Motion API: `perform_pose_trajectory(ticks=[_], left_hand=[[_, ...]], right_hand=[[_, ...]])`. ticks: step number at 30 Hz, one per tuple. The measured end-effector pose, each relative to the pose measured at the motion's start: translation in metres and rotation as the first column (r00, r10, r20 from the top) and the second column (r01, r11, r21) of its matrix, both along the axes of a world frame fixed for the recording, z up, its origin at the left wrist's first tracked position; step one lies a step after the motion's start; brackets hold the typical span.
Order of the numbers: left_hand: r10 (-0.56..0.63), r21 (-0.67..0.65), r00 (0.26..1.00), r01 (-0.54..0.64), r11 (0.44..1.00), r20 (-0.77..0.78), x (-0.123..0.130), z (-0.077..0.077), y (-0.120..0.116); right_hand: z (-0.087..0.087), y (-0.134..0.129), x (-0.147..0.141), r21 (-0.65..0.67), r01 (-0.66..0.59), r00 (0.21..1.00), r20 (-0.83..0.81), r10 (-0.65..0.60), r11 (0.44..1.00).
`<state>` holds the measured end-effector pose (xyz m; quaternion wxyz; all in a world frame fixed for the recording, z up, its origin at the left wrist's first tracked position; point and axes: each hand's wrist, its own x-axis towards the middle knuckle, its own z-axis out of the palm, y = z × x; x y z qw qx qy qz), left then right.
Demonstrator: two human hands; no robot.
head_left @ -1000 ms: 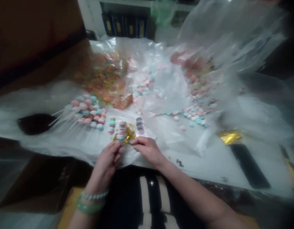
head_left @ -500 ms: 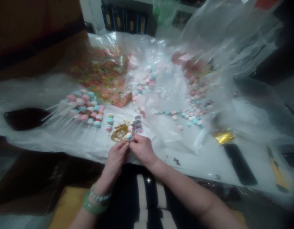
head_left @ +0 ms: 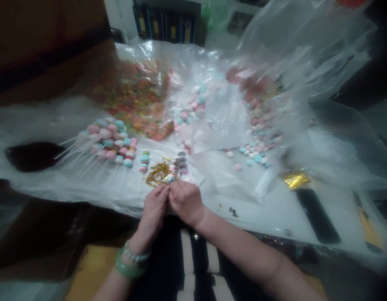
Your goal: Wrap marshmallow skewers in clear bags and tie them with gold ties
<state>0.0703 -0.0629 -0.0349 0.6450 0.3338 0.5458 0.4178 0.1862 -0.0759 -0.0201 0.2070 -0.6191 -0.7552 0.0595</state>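
Left hand [head_left: 154, 205] and right hand [head_left: 187, 201] meet, both clenched, fingertips pinched together at near end of marshmallow skewer [head_left: 172, 168]; cannot tell what they grip. Skewer lies beside gold twist ties [head_left: 158, 171], over white sheet [head_left: 118, 190].

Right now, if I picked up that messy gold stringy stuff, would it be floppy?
Probably fairly bendy and light: the gold strands look very thin. They lie crossed in a loose tangle, so lifting one might drag others along. The heap looks flat and spread out on the white sheet, so it seems unlikely to roll.
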Motion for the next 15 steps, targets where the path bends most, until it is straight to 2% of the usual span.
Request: perform_pose_trajectory(ticks=[4,8,12,15], left_hand=[[-0.017,0.012,1.000,0.017,1.000,-0.002,-0.0002,0.0002,-0.0010],[0.040,-0.045,0.998,-0.037,0.998,0.055,0.0011,0.0015,-0.0016],[0.117,-0.100,0.989,-0.108,0.989,0.088,0.0047,0.0034,-0.0027],[0.123,-0.106,0.987,-0.112,0.988,0.104,0.0066,0.0039,-0.0024]], right_hand=[[0.0026,0.0019,0.0036,0.004,-0.060,0.998,0.018,0.060,0.998],[0.0047,0.0029,0.0053,-0.078,-0.080,0.990,-0.118,0.071,0.994],[0.0074,0.0008,0.0019,-0.203,0.010,0.947,-0.312,-0.075,0.979],[0.0095,0.0027,-0.0016,-0.366,0.106,0.818,-0.496,-0.290,0.925]])
